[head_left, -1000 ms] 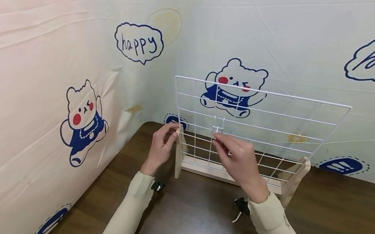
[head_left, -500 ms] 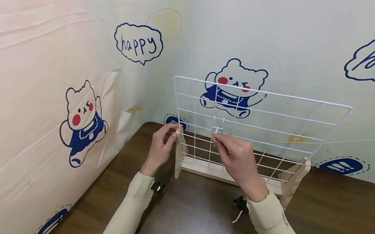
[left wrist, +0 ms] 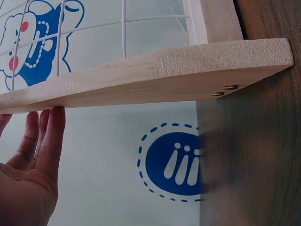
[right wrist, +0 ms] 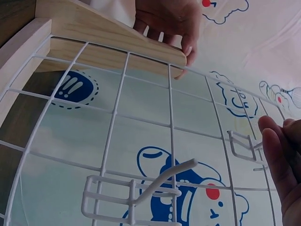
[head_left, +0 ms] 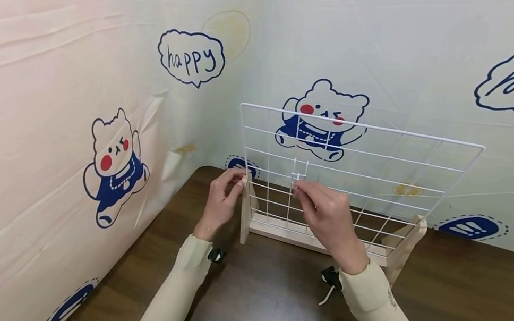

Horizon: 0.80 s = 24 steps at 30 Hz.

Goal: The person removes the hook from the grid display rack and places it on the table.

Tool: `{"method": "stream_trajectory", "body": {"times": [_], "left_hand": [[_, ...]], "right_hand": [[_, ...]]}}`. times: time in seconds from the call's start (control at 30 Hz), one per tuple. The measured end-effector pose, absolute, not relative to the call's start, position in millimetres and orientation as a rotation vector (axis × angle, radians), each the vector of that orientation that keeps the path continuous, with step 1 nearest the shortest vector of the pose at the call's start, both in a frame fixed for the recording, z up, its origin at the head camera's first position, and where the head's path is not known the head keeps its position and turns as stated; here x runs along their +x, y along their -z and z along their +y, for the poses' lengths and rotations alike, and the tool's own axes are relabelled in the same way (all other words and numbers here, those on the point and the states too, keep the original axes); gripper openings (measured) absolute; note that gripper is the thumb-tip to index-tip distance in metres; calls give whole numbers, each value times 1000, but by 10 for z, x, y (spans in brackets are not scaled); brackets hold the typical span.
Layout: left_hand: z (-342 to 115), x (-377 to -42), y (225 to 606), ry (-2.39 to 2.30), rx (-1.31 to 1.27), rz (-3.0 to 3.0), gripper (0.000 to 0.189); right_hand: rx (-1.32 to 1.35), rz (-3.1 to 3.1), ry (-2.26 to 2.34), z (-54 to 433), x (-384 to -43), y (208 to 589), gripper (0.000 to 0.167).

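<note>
A white wire grid panel (head_left: 359, 152) leans back in a pale wooden stand (head_left: 399, 253). My left hand (head_left: 220, 199) holds the upper end of the stand's left side piece; in the left wrist view, fingers (left wrist: 52, 141) rest against its outer face. My right hand (head_left: 328, 223) is at the front of the grid, thumb and forefinger pinching a white wire hook (head_left: 299, 175). In the right wrist view this hook (right wrist: 242, 146) partly shows beside the fingertips, its prong end covered. Another white hook (right wrist: 134, 197) hangs on the grid lower down, its prong angled upward.
The stand sits on a dark brown wooden table (head_left: 267, 311). Pale cloth (head_left: 60, 77) with cartoon bears and "happy" bubbles hangs close behind and at the left. A black wrist device (head_left: 331, 278) is on the right wrist, another on the left.
Both hands keep their places, with only a tiny shift in the head view. The hook and grid stay where they were.
</note>
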<state>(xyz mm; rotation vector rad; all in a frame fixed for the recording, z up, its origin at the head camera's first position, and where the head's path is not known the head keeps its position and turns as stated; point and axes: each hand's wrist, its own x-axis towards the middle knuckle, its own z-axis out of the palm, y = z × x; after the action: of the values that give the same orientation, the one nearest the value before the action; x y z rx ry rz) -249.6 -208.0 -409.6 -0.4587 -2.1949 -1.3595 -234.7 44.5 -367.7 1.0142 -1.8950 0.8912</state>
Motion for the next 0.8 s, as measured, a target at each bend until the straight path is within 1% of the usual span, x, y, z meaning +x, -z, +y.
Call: {"method": "stream_trajectory", "body": {"times": [0.3,0.8], "left_hand": [[-2069,-2492,4080,1355,-465,-2184,24],[-2070,-2500,4089,1359,-476,-2158,23]], "right_hand": [[1014,-1852,-859,456,-2350,3634,19],[1034,-1802,-844,459,-2263,3567,11]]}}
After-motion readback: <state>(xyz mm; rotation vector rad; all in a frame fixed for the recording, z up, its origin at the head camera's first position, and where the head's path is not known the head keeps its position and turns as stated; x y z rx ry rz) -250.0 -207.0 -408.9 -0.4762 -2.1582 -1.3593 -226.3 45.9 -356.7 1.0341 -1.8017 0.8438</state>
